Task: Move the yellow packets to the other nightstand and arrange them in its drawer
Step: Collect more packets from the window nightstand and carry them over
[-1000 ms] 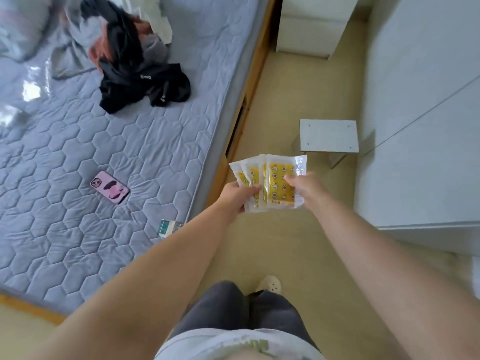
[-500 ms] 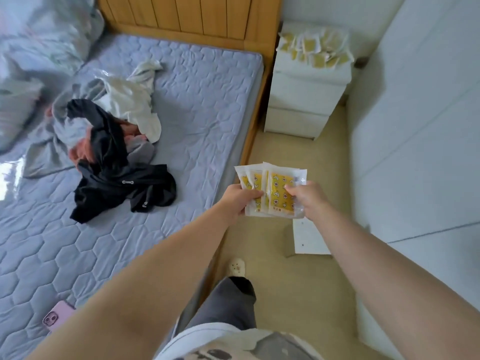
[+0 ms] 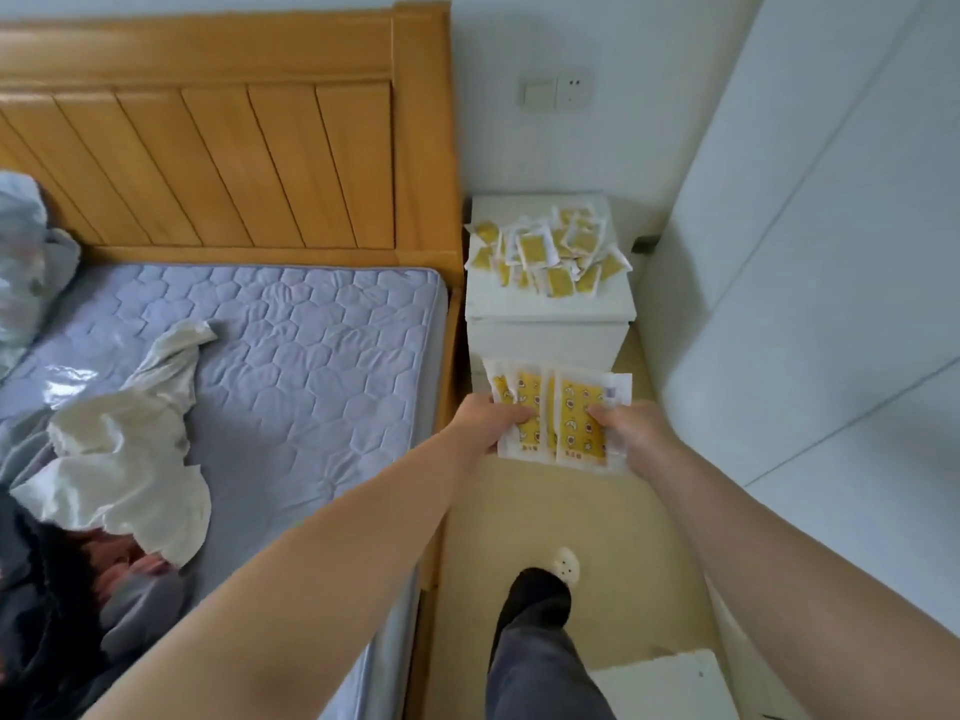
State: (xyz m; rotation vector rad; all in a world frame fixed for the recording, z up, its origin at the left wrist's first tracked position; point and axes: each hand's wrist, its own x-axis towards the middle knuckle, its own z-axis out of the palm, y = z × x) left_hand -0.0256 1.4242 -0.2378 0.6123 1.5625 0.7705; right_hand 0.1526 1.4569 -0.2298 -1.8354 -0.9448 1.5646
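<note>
While crumpled white cloth (image 3: 130, 449) is lying on the grey mattress (image 3: 311, 356) at far left, the left hand (image 3: 488, 420) is pinching the left edge of a fanned stack of yellow packets (image 3: 558, 415), and the right hand (image 3: 631, 426) is gripping its right side. Behind them, more loose packets (image 3: 548, 252) are lying scattered on the white nightstand (image 3: 545, 324) beside the wooden headboard (image 3: 234, 148).
</note>
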